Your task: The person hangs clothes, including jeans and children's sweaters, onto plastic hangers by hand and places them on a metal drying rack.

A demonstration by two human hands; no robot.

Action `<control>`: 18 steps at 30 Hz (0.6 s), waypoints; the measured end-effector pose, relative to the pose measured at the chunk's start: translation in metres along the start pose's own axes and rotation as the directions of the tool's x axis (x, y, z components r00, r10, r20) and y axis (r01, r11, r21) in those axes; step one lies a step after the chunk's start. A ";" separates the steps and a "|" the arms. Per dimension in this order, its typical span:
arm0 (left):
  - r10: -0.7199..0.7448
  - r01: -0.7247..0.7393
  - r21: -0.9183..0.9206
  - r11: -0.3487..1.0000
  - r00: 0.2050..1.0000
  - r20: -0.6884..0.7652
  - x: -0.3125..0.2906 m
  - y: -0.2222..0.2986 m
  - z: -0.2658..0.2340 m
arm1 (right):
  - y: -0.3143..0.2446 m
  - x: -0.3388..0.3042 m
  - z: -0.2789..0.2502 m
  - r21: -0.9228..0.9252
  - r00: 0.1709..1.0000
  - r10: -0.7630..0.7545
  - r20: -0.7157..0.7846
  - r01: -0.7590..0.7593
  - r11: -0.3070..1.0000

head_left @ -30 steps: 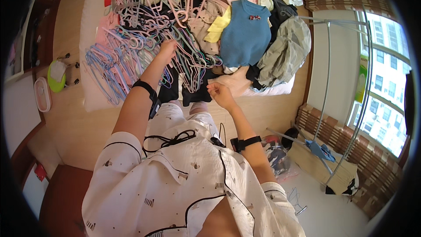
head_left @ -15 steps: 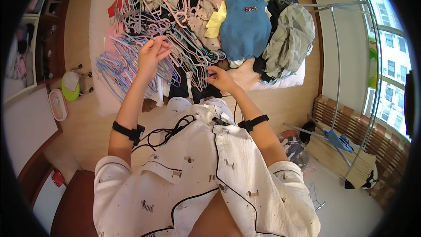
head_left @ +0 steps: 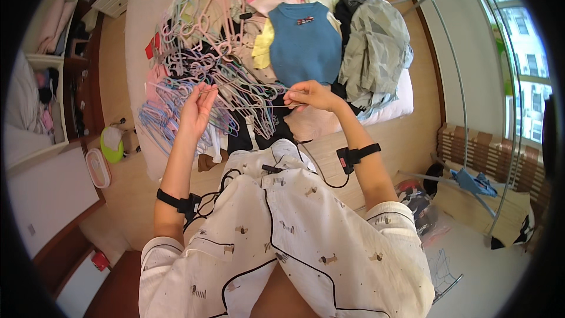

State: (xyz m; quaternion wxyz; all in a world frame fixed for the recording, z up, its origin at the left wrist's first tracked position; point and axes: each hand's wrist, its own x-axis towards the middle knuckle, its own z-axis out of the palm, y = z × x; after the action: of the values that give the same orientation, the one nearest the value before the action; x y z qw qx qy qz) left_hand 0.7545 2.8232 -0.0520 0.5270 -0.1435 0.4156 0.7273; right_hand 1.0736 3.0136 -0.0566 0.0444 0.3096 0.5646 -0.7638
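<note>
Thin hanger (head_left: 253, 107) is pinched over the bed (head_left: 146, 0) by fingers (head_left: 294, 99) of R hand (head_left: 315, 95) — whether it's gripped by L hand (head_left: 197, 109) can't be told — prob. light, stiff, bit slippery, best held by both ends.

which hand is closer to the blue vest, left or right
Right. The right hand is at the lower edge of the blue vest; the left hand is farther off, toward the picture's lower left, over the heaped hangers.

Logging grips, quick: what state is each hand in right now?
Left hand: fingers partly open at a hanger; grip cannot be told.
Right hand: closed, holding the hanger's other end.
</note>
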 end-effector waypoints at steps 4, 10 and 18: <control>-0.125 0.129 0.210 0.969 0.992 -0.032 0.007 -0.034 0.027 | 0.011 -0.052 -0.031 0.129 0.982 -0.069 -0.176 0.092 0.987; -0.389 0.288 0.564 0.774 0.919 0.064 0.019 -0.126 0.095 | 0.082 -0.138 -0.062 0.247 0.830 -0.037 -0.557 0.208 0.946; 0.070 -0.616 0.786 -0.051 0.783 0.618 0.092 -0.249 0.134 | 0.194 -0.231 -0.075 0.355 0.626 0.077 -0.776 0.333 0.874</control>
State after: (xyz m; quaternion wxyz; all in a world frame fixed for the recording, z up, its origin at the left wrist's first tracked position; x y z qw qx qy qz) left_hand 0.9694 3.0088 -0.1419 0.3388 0.5169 0.6968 0.3640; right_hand 1.3720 2.9463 -0.1105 -0.3326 0.5638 0.3487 -0.6707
